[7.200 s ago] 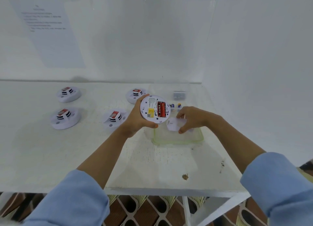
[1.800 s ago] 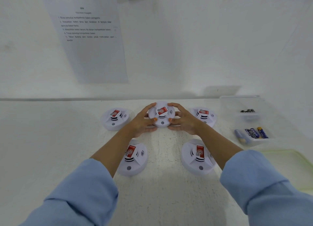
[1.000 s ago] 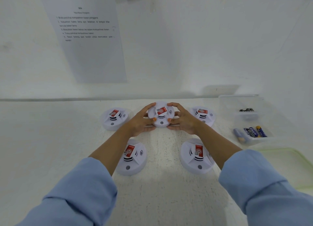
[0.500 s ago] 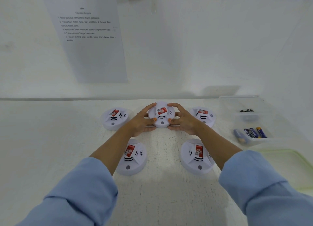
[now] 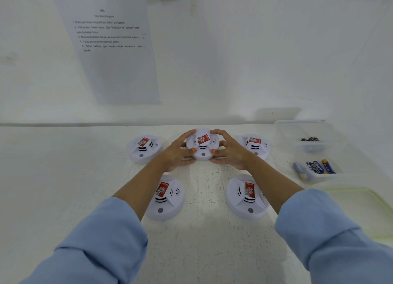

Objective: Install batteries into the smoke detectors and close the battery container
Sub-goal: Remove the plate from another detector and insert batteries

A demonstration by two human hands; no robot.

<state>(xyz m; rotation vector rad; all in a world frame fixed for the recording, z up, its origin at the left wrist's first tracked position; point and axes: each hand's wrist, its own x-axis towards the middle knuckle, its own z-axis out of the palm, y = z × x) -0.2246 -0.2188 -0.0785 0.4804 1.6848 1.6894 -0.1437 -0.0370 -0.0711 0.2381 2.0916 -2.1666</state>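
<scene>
Several white round smoke detectors with red labels lie face up on the white table. The middle back detector sits between both hands: my left hand grips its left side and my right hand grips its right side, fingers curled round the rim. Other detectors lie at the back left, back right, front left and front right. A clear battery container stands open at the right with several blue batteries in its near compartment and dark ones farther back.
The container's pale green lid lies flat at the right front, near the table edge. A printed instruction sheet hangs on the back wall. White walls close the table at the back and right.
Seven seconds ago my left hand held a detector upside down near the container and my right hand held its cover. Over the last two seconds both hands stay on the middle detector.
</scene>
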